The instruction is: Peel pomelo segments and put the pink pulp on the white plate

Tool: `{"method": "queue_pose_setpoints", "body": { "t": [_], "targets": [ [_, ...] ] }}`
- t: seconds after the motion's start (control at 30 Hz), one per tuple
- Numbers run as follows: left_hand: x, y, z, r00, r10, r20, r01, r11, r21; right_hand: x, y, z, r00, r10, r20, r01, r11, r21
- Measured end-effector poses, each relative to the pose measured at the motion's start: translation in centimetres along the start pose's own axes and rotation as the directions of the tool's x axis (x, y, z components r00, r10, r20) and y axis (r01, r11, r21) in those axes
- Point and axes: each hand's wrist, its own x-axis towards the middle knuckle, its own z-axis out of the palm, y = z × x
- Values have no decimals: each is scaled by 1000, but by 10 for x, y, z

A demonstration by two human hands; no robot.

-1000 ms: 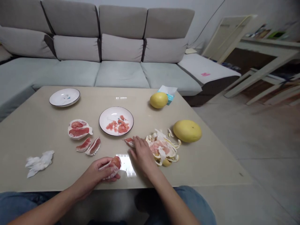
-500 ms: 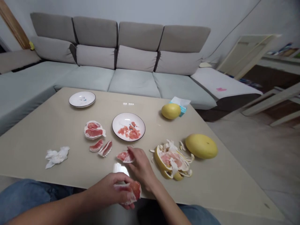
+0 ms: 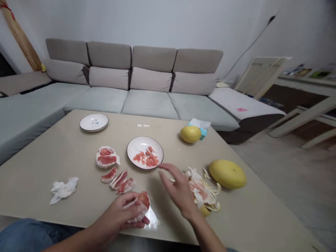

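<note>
Gripping a pomelo segment [image 3: 143, 206], left hand [image 3: 115, 213] had fingers [image 3: 138, 222] clamped on it; right hand [image 3: 178, 189] hovered, fingers [image 3: 168, 168] spread apart, beside peel pile [image 3: 203, 192] on tabletop [image 3: 39, 168].

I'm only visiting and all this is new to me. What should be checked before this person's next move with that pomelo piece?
1. Left hand has the pomelo piece secure: ok, it is wrapped around it.
2. Right hand is free: ok, open and empty.
3. White membrane is off the piece: not ok, some still clings to it.
4. Plate has room: ok, the pulp covers only part of it.
5. Right hand is clear of the peels: cannot tell, it is close beside them.
</note>
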Motion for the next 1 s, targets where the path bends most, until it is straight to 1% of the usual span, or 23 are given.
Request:
{"method": "queue_pose_setpoints", "body": {
  "t": [0.03,0.07,0.1,0.13,0.2,0.27,0.3,0.4,0.47,0.57,0.63,0.7,0.83,0.9,1.0],
  "targets": [
    [0,2,0,1000,10,-15,-10,1000,5,-1,-7,-13,991,103,-80,-100,994,40],
    [1,3,0,999,21,-33,-21,1000,18,-3,-14,-21,981,163,-108,-154,984,87],
    [2,3,0,998,35,-55,-33,999,37,-7,-20,-24,982,184,-31,-178,975,131],
    [5,2,0,995,53,-82,-49,997,59,-12,-25,-22,983,180,41,-184,968,169],
    [11,-4,-3,985,93,-143,-81,992,93,-24,-30,-8,967,179,183,-217,953,210],
    [18,-11,-9,977,130,-166,-108,985,133,-35,-30,11,949,190,253,-248,943,220],
    [21,-15,-12,975,144,-172,-118,981,153,-38,-28,19,943,196,269,-259,940,223],
    [26,-19,-19,967,171,-189,-129,968,214,-43,-23,31,936,214,278,-278,936,217],
    [25,-18,-22,959,212,-190,-148,942,300,-42,-21,31,934,225,278,-285,937,199],
    [22,-15,-21,941,292,-169,-190,872,451,-42,-20,29,940,218,263,-267,949,167],
    [21,-14,-19,936,316,-156,-203,846,493,-43,-21,30,950,200,240,-239,960,145],
    [21,-15,-15,945,288,-151,-187,861,473,-44,-22,31,956,188,225,-219,968,122],
    [19,-14,-8,979,153,-131,-104,941,323,-46,-23,32,966,182,183,-201,976,89],
    [17,-12,-7,992,79,-94,-53,966,252,-45,-24,31,958,220,186,-247,960,135],
    [14,-9,-10,1000,-22,-1,22,992,122,-41,-26,26,906,321,278,-394,879,269]
  ]
}}
